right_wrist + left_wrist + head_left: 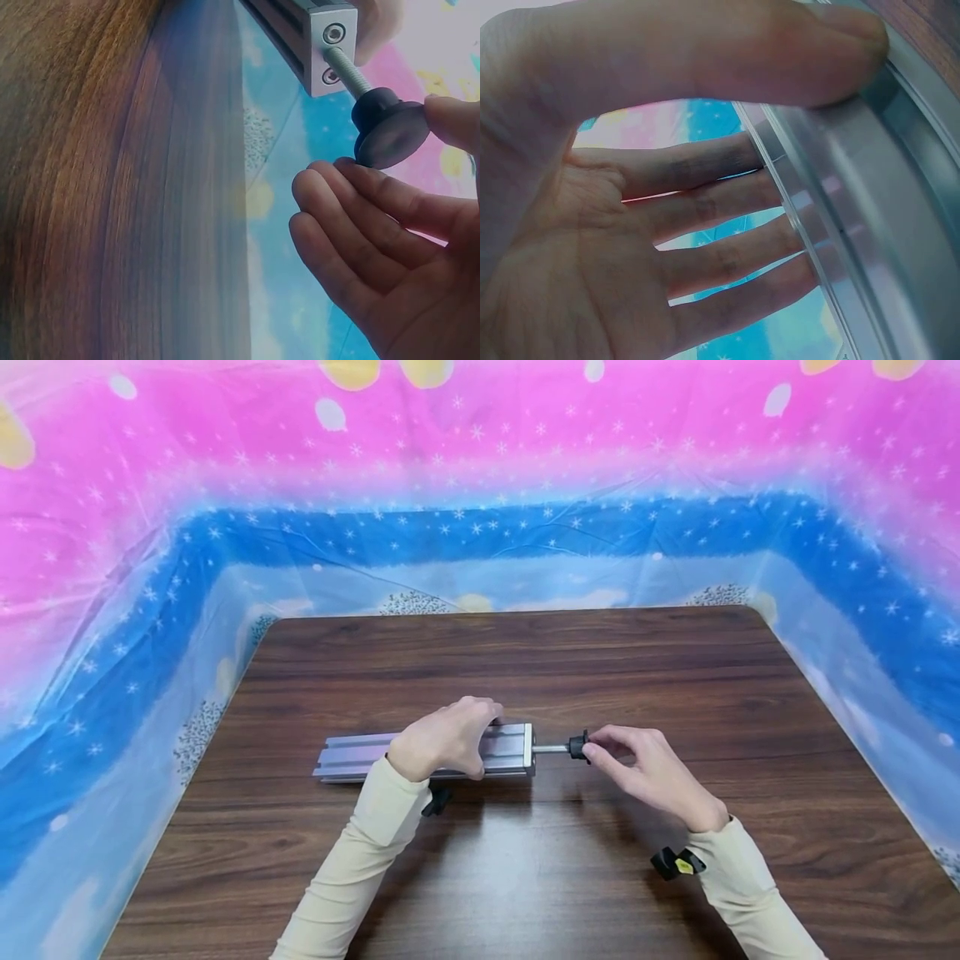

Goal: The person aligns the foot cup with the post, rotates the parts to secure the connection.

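A silver aluminium extrusion (506, 743) with long slots lies crosswise in the head view. My left hand (450, 739) grips it from above near its right end, thumb on the near side and fingers over the far side. In the right wrist view, an end plate (318, 56) with two socket screws caps that end. A threaded rod (349, 71) sticks out from the plate, between the screws. On the rod's outer end sits a round black levelling foot (394, 135). My right hand (652, 772) pinches the foot's rim between thumb and fingertips.
The work takes place over a dark wood-grain table (525, 668) with rounded far corners. A pink and blue patterned cloth (480, 535) surrounds its back and sides. Small black wrist cameras hang under both cuffs, the right one (677, 863) with a yellow label.
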Demonstrator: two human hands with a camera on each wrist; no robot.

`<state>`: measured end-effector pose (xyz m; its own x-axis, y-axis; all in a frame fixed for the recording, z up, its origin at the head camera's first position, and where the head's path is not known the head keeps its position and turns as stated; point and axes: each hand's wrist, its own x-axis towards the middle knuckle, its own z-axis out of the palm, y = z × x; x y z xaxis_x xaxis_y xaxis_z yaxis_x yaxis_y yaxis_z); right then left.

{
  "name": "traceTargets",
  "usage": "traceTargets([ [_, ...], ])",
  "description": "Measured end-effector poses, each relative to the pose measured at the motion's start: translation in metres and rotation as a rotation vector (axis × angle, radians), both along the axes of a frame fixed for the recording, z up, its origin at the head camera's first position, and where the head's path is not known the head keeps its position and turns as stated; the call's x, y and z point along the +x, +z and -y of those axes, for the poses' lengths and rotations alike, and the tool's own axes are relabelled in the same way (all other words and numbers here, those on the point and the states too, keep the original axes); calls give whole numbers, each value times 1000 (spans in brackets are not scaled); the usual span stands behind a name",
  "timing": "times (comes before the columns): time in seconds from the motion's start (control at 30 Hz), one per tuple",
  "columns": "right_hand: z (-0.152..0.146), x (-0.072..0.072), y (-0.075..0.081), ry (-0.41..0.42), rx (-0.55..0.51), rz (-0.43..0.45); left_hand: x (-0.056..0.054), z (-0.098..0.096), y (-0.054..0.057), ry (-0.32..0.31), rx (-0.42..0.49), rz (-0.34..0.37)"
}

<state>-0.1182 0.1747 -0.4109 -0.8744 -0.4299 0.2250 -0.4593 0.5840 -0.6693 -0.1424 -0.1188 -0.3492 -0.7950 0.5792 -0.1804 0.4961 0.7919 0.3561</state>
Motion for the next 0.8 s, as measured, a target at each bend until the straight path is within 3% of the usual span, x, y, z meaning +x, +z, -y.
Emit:
traceTargets([
  [0.27,-1,0,-1,-4,2,44,0,0,-1,-15,5,-20],
  [0.4,-3,4,0,-1,-24,-47,-1,1,0,-26,10,-27],
  [0.6,-5,4,0,84,-91,-192,0,1,1,-20,13,-25],
  [0.8,-6,3,0,109,-83,-255,0,0,1,-27,18,-18],
])
